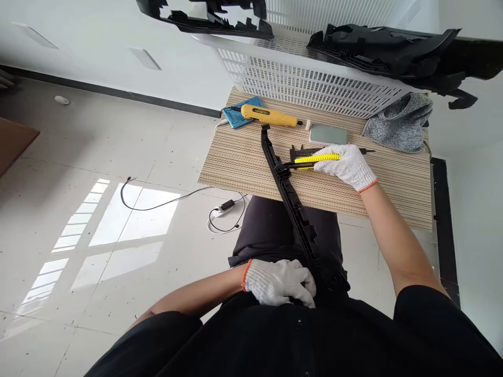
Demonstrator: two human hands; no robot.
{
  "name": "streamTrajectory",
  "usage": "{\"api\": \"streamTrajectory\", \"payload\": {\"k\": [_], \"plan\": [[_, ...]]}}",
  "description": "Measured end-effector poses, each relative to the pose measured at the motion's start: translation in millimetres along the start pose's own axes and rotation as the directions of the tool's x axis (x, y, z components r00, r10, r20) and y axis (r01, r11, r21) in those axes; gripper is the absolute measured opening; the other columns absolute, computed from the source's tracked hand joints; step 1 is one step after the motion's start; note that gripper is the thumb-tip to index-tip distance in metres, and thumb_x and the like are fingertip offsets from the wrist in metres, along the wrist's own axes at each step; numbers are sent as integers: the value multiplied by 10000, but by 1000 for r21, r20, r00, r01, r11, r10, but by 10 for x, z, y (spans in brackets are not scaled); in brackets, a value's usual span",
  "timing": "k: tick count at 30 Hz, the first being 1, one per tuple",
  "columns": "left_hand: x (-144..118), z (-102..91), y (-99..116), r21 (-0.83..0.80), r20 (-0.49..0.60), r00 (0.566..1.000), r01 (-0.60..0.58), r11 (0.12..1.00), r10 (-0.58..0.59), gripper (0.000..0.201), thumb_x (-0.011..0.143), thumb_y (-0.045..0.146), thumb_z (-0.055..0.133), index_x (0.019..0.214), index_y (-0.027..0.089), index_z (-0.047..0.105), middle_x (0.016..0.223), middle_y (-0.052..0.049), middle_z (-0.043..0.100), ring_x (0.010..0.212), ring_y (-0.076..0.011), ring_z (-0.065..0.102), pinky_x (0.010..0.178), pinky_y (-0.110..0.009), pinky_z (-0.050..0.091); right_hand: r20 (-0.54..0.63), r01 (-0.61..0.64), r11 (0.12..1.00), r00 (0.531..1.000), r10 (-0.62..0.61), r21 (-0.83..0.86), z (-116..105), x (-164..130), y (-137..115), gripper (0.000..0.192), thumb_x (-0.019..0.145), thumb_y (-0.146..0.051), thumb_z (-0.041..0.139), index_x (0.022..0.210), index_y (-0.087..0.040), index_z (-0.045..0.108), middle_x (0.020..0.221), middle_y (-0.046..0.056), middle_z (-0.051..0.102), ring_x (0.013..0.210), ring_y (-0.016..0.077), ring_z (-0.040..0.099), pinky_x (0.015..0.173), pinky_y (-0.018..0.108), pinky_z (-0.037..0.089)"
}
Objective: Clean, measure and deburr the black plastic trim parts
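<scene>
My right hand, in a white knit glove, is closed around a yellow-and-black hand tool with a ribbed yellow grip. The tool's dark end points left and meets a long black plastic trim piece. That piece slants from the table top down across my lap, its lower end against my waist. My left hand, also gloved, lies at my waist beside that lower end with its fingers curled; what they hold, if anything, is hidden. Just behind the yellow tool lies a black caliper, partly covered by my right hand.
On the wood-grain table lie a yellow rotary tool, a blue tray-like object, a phone-like slab and a grey cloth. A white slotted basket behind carries black plastic parts. A cable runs across the floor.
</scene>
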State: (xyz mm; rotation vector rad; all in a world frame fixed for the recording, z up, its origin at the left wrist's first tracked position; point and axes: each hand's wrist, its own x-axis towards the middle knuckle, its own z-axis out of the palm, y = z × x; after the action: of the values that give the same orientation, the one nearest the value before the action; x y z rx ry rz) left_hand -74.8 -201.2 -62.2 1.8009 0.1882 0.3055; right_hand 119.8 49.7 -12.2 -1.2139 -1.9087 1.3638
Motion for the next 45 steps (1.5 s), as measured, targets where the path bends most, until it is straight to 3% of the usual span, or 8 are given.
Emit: {"api": "streamTrajectory", "payload": {"k": [5,13,20,25,28,32,37,45], "plan": [[85,49,-11,133,-2,997,78,988,-79,535,1004,650,471,1230,286,792,1392,-106,695,1172,-327,634,937,-451,532,0,1,1000,1000,-1,26,-4,20,51,359,630,-433,978,879,-217,837,786,34,768,660,177,653,604,342,577],[112,70,-32,-96,-32,997,-66,993,64,461,970,609,593,930,173,739,1257,-131,749,1143,-262,698,933,-346,550,-3,0,999,1000,0,33,-7,35,75,363,612,-421,985,886,-226,851,781,22,757,641,144,624,601,317,541],[49,-2,-27,-407,155,969,242,881,-195,374,965,563,645,855,217,738,1034,-8,775,1005,-180,723,871,-267,568,9,-5,998,1000,5,58,3,30,73,383,603,-441,982,904,-242,854,792,22,768,659,153,620,616,325,547],[-5,-101,68,-128,6,996,87,988,-87,363,932,565,676,974,224,793,1305,-94,739,1215,-271,659,1050,-381,524,14,-21,998,1000,20,61,9,18,40,377,602,-453,979,890,-248,848,741,7,740,620,138,575,574,314,521],[53,-118,92,30,54,995,84,996,-86,340,903,479,714,1134,239,784,1441,-111,682,1277,-307,625,1033,-409,528,11,-19,999,1000,18,47,8,17,40,379,611,-459,976,897,-247,847,721,1,724,607,130,563,563,307,512],[162,-104,88,109,93,996,-18,994,8,111,924,270,647,948,230,748,1348,-33,743,1186,-237,673,990,-332,520,18,-12,999,1000,11,37,2,21,55,392,621,-460,975,914,-238,841,753,8,735,634,140,599,590,311,541],[227,-59,127,172,6,981,-190,967,192,177,978,293,599,909,165,700,1188,-87,787,1020,-226,718,888,-344,523,18,-24,999,1000,23,41,1,19,52,392,614,-474,973,898,-243,831,767,6,744,651,147,616,596,310,548],[180,-241,69,120,-270,962,68,990,-34,156,946,264,620,900,184,746,1151,-123,792,1056,-287,731,995,-409,507,-3,-26,999,1000,26,44,4,14,41,360,628,-445,975,895,-245,840,718,7,728,580,142,571,509,319,471]]}}
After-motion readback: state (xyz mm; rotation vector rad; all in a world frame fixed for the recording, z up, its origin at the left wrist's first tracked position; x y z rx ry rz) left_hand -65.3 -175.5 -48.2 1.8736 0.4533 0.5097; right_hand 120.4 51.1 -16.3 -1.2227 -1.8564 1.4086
